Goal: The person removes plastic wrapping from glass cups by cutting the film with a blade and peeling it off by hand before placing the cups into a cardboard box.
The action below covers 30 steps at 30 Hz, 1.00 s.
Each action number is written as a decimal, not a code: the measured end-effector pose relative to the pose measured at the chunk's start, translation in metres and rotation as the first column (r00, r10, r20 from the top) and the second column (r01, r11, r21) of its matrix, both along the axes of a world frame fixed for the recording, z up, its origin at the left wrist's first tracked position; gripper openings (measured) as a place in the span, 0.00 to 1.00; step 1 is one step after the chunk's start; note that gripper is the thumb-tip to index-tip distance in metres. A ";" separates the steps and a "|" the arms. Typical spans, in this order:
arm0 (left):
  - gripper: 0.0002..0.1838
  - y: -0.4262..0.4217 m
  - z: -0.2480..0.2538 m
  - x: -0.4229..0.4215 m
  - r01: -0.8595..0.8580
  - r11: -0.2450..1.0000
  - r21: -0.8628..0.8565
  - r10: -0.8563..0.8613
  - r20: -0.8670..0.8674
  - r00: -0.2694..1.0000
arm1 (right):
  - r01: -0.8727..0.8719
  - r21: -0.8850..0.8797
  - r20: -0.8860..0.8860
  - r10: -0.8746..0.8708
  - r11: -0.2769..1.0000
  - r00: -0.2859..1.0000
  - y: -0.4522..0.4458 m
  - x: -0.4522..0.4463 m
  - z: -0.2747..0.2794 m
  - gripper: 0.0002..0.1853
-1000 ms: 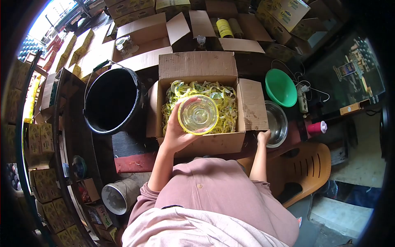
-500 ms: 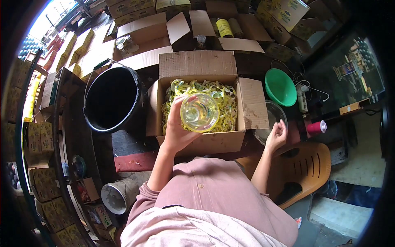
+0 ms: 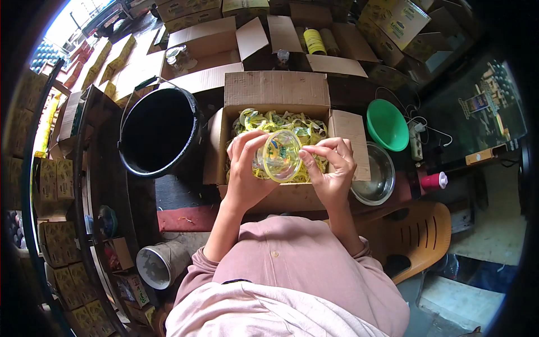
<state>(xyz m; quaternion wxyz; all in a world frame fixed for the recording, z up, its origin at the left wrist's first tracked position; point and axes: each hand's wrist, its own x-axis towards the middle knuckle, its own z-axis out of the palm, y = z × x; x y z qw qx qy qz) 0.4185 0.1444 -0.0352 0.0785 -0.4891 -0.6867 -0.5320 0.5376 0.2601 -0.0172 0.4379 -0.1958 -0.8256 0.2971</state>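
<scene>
My left hand (image 3: 247, 168) is wrapped round a clear plastic cup (image 3: 282, 157) with a yellowish tint and green-yellow print. Its round mouth tilts toward me. At the cup's right rim, the thumb and forefinger of my right hand (image 3: 332, 165) are pinched together. Whether anything small is between those fingertips cannot be made out. Both hands are above an open cardboard box (image 3: 275, 90), which is filled with crumpled yellow, printed plastic strips (image 3: 306, 124).
A black bucket (image 3: 124, 135) stands left of the box. On the right are a metal bowl (image 3: 382, 182), a green bowl (image 3: 387, 124), a power strip (image 3: 415, 147) and a pink spool (image 3: 431, 181). An orange chair (image 3: 418, 238) is at lower right. More open cartons (image 3: 208, 33) stand behind.
My right hand has come left from the metal bowl to the cup's rim. The cup, in my left hand, has turned so that its print shows. The view has shifted slightly.
</scene>
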 end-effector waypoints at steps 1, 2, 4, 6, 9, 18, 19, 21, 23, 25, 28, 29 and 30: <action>0.34 -0.001 0.000 0.000 -0.002 1.000 -0.002 0.002 -0.003 1.000 | 0.002 0.000 0.011 -0.002 1.000 1.000 0.000 -0.001 -0.001 0.05; 0.34 -0.001 0.000 -0.001 -0.001 1.000 -0.010 0.001 -0.002 1.000 | 0.005 0.035 0.035 -0.007 0.999 0.999 0.000 -0.003 0.000 0.05; 0.34 -0.002 0.000 -0.003 0.000 1.000 -0.024 0.000 -0.002 1.000 | 0.009 0.106 0.081 -0.018 0.994 0.997 0.000 -0.007 0.002 0.05; 0.33 -0.004 0.002 -0.007 0.023 0.998 -0.064 -0.023 -0.003 1.000 | -0.008 0.100 0.091 -0.001 0.995 0.996 0.003 -0.013 -0.003 0.07; 0.33 -0.005 0.002 -0.011 0.067 0.993 -0.095 -0.064 0.040 0.997 | -0.009 0.090 0.104 0.000 0.996 0.995 0.007 -0.018 -0.006 0.09; 0.34 -0.001 -0.002 -0.024 0.104 0.993 -0.062 -0.092 0.169 0.981 | 0.042 0.040 0.059 -0.045 0.998 0.997 0.027 -0.026 -0.018 0.07; 0.34 -0.001 -0.006 -0.027 0.104 0.993 -0.056 -0.091 0.205 0.975 | 0.054 0.085 0.102 -0.063 0.995 0.993 0.030 -0.027 -0.026 0.08; 0.35 -0.003 -0.015 -0.033 0.147 0.989 -0.029 -0.131 0.312 0.941 | 0.054 0.245 0.320 -0.133 0.968 0.938 0.041 -0.029 -0.056 0.06; 0.35 -0.005 -0.022 -0.039 0.166 0.986 0.014 -0.158 0.378 0.912 | 0.014 0.255 0.609 -0.172 0.967 0.774 0.040 -0.024 -0.074 0.15; 0.36 -0.009 -0.029 -0.048 0.179 0.977 0.113 -0.211 0.490 0.846 | 0.045 0.201 0.673 -0.171 0.979 0.719 0.038 -0.024 -0.086 0.18; 0.30 -0.021 -0.031 -0.067 0.077 0.922 0.379 -0.331 0.670 0.665 | 0.025 0.124 0.620 -0.097 0.992 0.779 0.041 -0.024 -0.094 0.10; 0.27 -0.028 -0.032 -0.077 0.054 0.905 0.422 -0.360 0.691 0.627 | 0.005 0.173 0.579 -0.106 0.985 0.809 0.044 -0.024 -0.100 0.11; 0.25 -0.033 -0.033 -0.086 -0.035 0.861 0.507 -0.410 0.735 0.540 | 0.013 0.168 0.575 -0.109 0.986 0.811 0.042 -0.027 -0.095 0.13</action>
